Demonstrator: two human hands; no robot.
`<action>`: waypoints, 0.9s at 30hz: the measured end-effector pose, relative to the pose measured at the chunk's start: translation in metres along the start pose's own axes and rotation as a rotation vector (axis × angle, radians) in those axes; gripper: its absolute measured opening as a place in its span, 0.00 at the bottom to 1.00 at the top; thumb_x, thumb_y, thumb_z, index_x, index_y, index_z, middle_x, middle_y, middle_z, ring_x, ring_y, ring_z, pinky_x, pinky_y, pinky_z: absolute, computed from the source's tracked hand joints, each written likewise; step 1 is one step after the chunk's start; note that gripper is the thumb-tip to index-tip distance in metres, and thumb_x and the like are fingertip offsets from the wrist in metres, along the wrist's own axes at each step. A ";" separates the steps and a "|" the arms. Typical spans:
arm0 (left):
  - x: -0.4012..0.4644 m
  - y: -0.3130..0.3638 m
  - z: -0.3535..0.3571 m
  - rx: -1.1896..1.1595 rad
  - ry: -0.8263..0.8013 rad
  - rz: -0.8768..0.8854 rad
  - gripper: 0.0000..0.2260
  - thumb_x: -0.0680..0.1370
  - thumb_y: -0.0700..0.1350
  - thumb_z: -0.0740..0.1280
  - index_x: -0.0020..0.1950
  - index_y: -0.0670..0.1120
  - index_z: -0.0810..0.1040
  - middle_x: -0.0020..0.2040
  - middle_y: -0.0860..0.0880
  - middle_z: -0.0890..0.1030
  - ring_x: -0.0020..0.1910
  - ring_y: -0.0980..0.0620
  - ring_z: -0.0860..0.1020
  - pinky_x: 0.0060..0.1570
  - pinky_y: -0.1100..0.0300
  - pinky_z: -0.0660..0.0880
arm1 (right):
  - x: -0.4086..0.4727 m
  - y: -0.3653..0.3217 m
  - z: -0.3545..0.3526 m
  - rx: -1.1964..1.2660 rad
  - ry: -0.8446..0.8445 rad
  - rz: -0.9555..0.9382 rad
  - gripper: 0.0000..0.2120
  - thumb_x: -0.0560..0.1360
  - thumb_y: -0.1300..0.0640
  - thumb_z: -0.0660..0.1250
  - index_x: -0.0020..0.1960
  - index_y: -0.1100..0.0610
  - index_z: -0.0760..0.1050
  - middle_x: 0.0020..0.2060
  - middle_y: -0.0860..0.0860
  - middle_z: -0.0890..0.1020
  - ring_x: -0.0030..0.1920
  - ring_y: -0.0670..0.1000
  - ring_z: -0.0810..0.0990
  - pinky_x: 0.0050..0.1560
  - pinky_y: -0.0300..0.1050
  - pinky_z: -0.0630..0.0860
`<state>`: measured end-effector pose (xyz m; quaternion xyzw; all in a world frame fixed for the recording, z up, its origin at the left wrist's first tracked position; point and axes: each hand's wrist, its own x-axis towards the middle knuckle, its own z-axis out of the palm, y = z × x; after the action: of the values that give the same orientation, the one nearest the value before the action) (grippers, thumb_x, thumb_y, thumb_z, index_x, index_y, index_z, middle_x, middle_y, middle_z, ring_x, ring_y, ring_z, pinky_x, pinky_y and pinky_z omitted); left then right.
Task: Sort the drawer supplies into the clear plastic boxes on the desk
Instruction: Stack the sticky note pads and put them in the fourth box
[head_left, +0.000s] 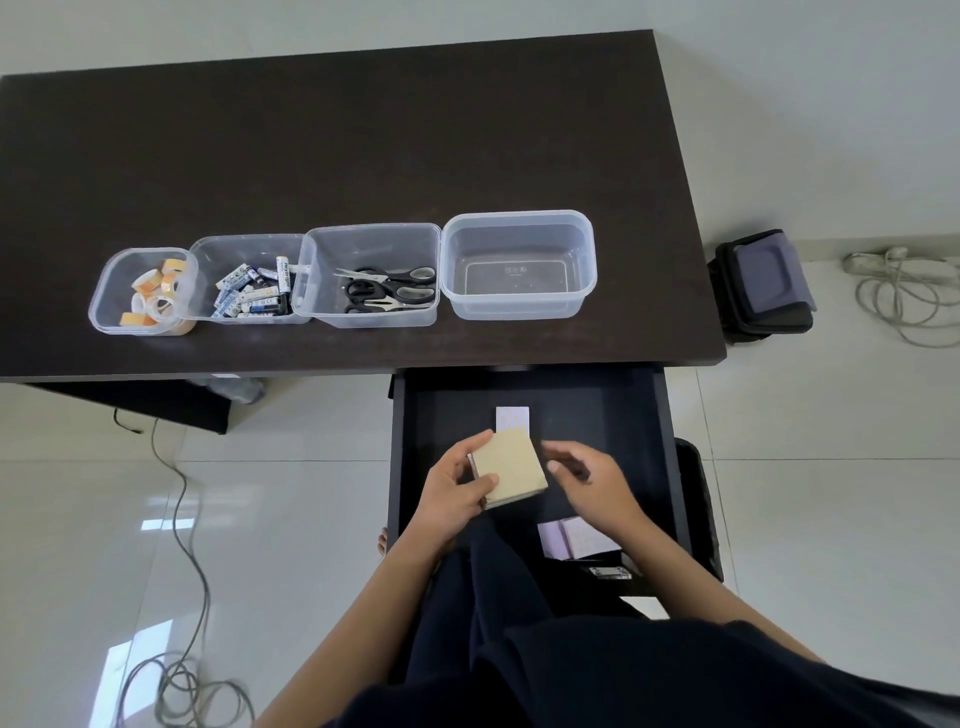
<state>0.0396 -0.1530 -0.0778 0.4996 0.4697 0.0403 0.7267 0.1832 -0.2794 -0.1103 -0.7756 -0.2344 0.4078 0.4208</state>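
Sorting is well advanced: on the dark brown desk (363, 130) a row of four clear plastic boxes is seen, the leftmost small clear box (143, 291) filled with rolls of tape, the next clear box (249, 280) with batteries, the third clear box (371, 275) with black-handled scissors, and the rightmost clear rectangular box (519, 265) left empty; a tan, square stack of note pads (511, 470) is held over the open black drawer (535, 400), near the person; the left hand (457, 488) is closed on the stack, thumb across its top face and fingers wrapped at its left edge; the right hand (587, 478) is half open just right of the stack, its fingers curled and nothing gripped, contact with the stack not being clear; a white patterned card (512, 418) lies just beyond the stack, and pale lilac paper pads (582, 538) remain at the near right of the drawer; the stack is probably best squared between both hands, lifted level so no sheets fan out, and carried far and slightly right into the empty box.
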 end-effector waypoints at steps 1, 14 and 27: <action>-0.001 -0.002 -0.003 0.012 0.001 -0.013 0.24 0.75 0.30 0.65 0.57 0.60 0.75 0.57 0.47 0.77 0.54 0.50 0.77 0.49 0.47 0.77 | 0.001 0.008 -0.007 -0.043 0.010 0.039 0.14 0.76 0.63 0.66 0.59 0.53 0.78 0.52 0.48 0.82 0.53 0.46 0.80 0.61 0.45 0.75; -0.014 -0.019 -0.016 0.068 -0.018 -0.091 0.31 0.71 0.26 0.65 0.62 0.59 0.72 0.62 0.48 0.73 0.61 0.49 0.73 0.55 0.49 0.78 | 0.002 0.076 -0.024 -0.683 -0.242 0.238 0.15 0.66 0.64 0.69 0.51 0.53 0.79 0.52 0.53 0.78 0.49 0.52 0.77 0.50 0.40 0.74; -0.015 -0.022 -0.012 0.099 -0.039 -0.071 0.31 0.71 0.26 0.65 0.62 0.59 0.71 0.61 0.51 0.73 0.56 0.54 0.74 0.52 0.54 0.79 | -0.001 0.038 -0.040 -0.509 -0.250 0.220 0.11 0.65 0.58 0.75 0.48 0.56 0.81 0.40 0.49 0.81 0.41 0.48 0.80 0.38 0.35 0.74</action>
<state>0.0138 -0.1635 -0.0853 0.5189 0.4742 -0.0185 0.7110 0.2169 -0.3189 -0.1294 -0.8207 -0.2937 0.4714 0.1343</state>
